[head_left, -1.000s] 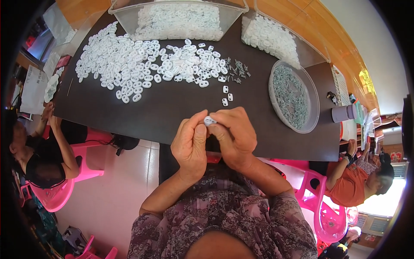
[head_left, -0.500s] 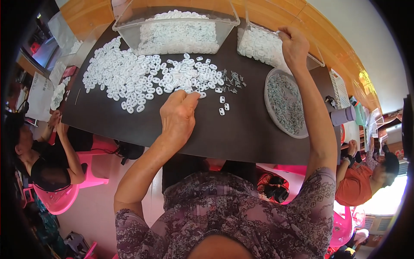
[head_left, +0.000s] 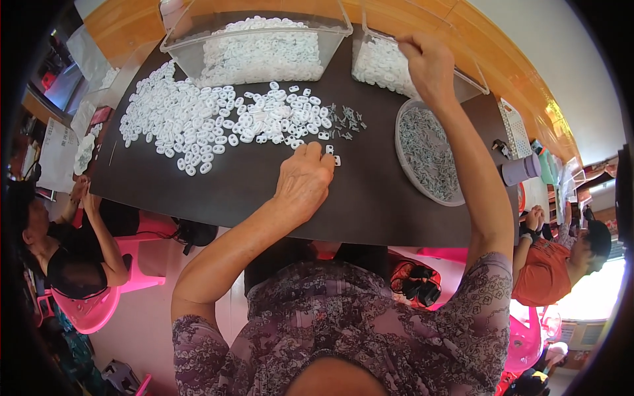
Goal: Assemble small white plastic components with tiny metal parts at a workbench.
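Observation:
My left hand [head_left: 305, 181] is over the dark table with its fingers bent and close together. Its fingertips are beside a few small white two-hole plastic pieces [head_left: 337, 160] and hide part of them. Whatever is between those fingers is hidden. Over the clear bin at the right [head_left: 360, 65], which holds more white pieces, my right hand [head_left: 429, 69] is closed in a pinch; what it grips is too small to make out. A heap of white oval pieces [head_left: 165, 109] spreads over the table's left side, and a smaller pile [head_left: 281, 117] lies in the middle.
Right of the middle pile lie loose grey screws [head_left: 347, 120]. An oval tub [head_left: 404, 148] full of screws stands under my right forearm. A large clear bin [head_left: 178, 56] of white pieces is at the back. Other people sit at both sides, beside a purple cup [head_left: 520, 170].
My left hand has moved right, from the pile's near edge to the separate white pieces. The right hand has shifted slightly left in the picture, still over the right bin.

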`<state>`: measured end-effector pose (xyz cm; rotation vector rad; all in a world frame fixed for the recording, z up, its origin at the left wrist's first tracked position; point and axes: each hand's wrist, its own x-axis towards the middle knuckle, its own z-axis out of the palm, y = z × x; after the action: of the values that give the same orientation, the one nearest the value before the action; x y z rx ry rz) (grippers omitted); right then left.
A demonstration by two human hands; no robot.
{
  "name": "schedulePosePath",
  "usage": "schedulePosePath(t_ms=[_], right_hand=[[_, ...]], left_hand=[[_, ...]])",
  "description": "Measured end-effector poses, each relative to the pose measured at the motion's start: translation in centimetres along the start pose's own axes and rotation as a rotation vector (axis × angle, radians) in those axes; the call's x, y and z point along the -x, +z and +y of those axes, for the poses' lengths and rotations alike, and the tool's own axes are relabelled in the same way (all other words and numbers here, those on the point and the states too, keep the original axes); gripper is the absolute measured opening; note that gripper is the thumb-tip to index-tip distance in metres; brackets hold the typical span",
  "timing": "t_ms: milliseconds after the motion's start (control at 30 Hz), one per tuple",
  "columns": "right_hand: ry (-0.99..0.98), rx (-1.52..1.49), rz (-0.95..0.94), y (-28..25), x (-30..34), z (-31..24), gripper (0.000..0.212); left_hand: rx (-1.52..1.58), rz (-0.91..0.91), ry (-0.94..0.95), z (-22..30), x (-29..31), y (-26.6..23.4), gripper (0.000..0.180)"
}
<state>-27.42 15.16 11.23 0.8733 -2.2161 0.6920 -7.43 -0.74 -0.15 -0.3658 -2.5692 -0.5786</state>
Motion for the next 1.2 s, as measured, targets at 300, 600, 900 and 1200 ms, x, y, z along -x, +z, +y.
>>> schedulePosePath(t_ms=[300,600,900,1200], right_hand=[[-0.027,-0.368,-0.345,-1.0,10.5,-7.5,0.012],[0.229,-0.734,-0.501,0.2,14.2,-12.1,0.012],[0.265,-0.828,-0.421,1.3,14.4,-13.9,0.006],[0.406,-0.883,-0.524,0.8,14.6,-14.4,0.007]], left_hand=[[0.328,-0.019,-0.242,-0.1,1.8,-2.5,0.014],[1.420,0.236,-0.858,0.4,2.9,-4.3,0.011],[1.430,0.342,-0.833,1.5,4.0,-4.3,0.012],[1.382,0.316,-0.788,1.5,5.0,-3.8,0.012]])
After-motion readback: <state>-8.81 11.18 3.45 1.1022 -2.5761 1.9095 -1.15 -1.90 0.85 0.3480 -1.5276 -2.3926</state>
